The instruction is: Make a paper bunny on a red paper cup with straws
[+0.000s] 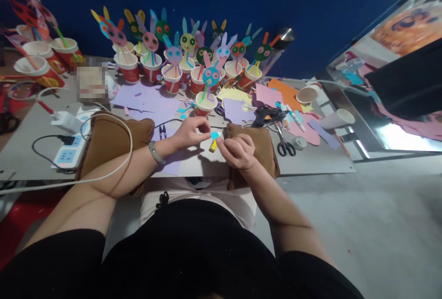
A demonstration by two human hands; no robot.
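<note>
A small blue paper circle is held up between the fingertips of both hands. My left hand pinches its left edge with thumb and finger. From the right, my right hand has its fingers curled, with their tips at the circle's lower right edge. Just below the circle is a short yellow tube, its kind unclear. Beyond my hands, a paper cup carries a blue paper rabbit head on a stem. Small black snips lie left of my left hand.
Several red and white cups with paper rabbits line the back. Brown cushions flank the work spot. Black scissors, a hot glue gun and coloured paper lie right. A white cable loops over the left arm near a power strip.
</note>
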